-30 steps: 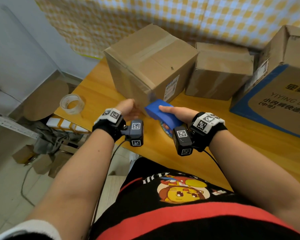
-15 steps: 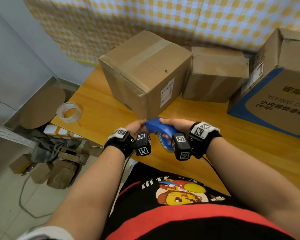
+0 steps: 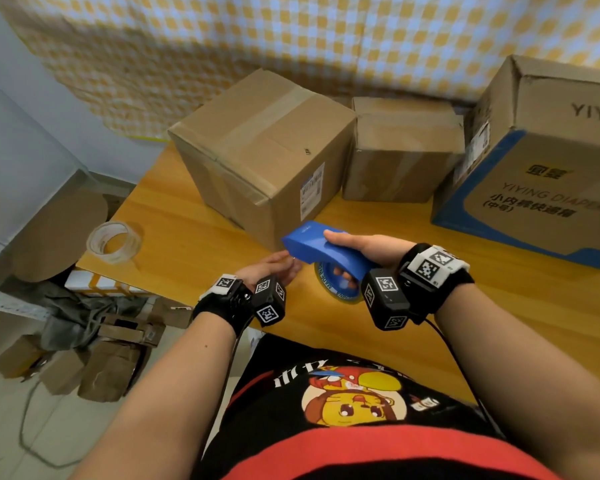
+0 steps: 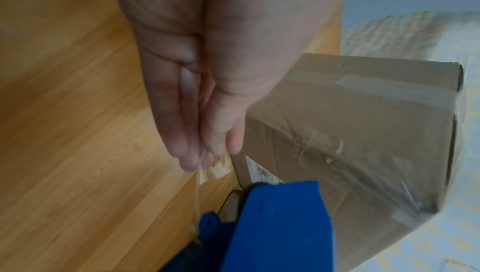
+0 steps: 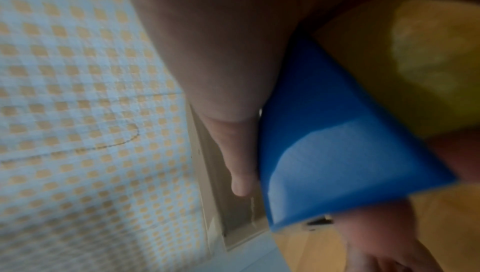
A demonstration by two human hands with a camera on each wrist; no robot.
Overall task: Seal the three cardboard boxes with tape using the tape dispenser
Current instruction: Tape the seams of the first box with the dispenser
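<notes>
My right hand grips the blue tape dispenser by its handle, above the front of the wooden table. My left hand is at the dispenser's nose. In the left wrist view its thumb and fingers pinch the end of a clear tape strip that runs down to the dispenser. Three cardboard boxes stand behind: a taped left box closest to my hands, a smaller middle box, and a large blue-printed right box.
A spare roll of clear tape lies near the table's left corner. Cardboard scraps and cables are on the floor to the left. A checked cloth hangs behind the boxes.
Both hands and the dispenser have drawn back from the left box's front corner toward my body. My left hand has left the box and now pinches tape at the dispenser's nose.
</notes>
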